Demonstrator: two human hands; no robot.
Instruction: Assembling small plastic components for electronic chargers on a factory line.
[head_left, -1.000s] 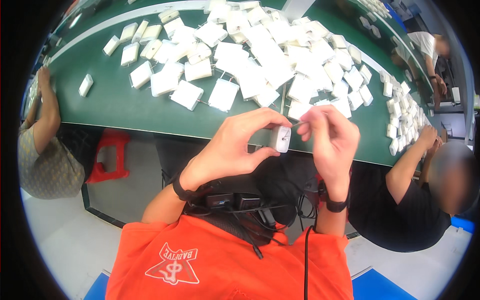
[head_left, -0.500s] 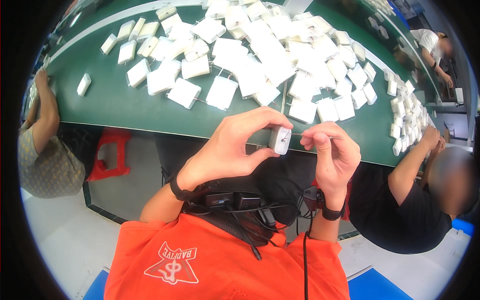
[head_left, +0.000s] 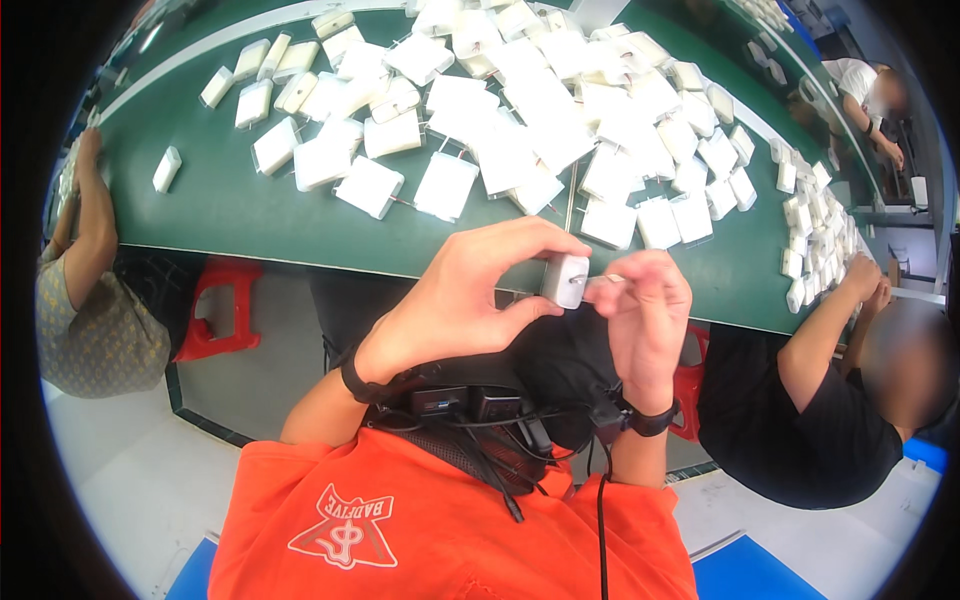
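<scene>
The left hand (head_left: 470,300) pinches a small white block (head_left: 565,279) between thumb and fingertips, holding it in the air over the person's lap, just short of the green bench (head_left: 230,200). The right hand (head_left: 645,315) is curled beside it, its fingertips touching the block's side; whether they grip some small part there is too fine to tell. The hold is light and on the block's edges only, so a push from the right fingers could twist it loose. With nothing beneath it but the lap and floor, it would likely drop out of reach, away from the heap of white blocks (head_left: 540,110) on the bench.
</scene>
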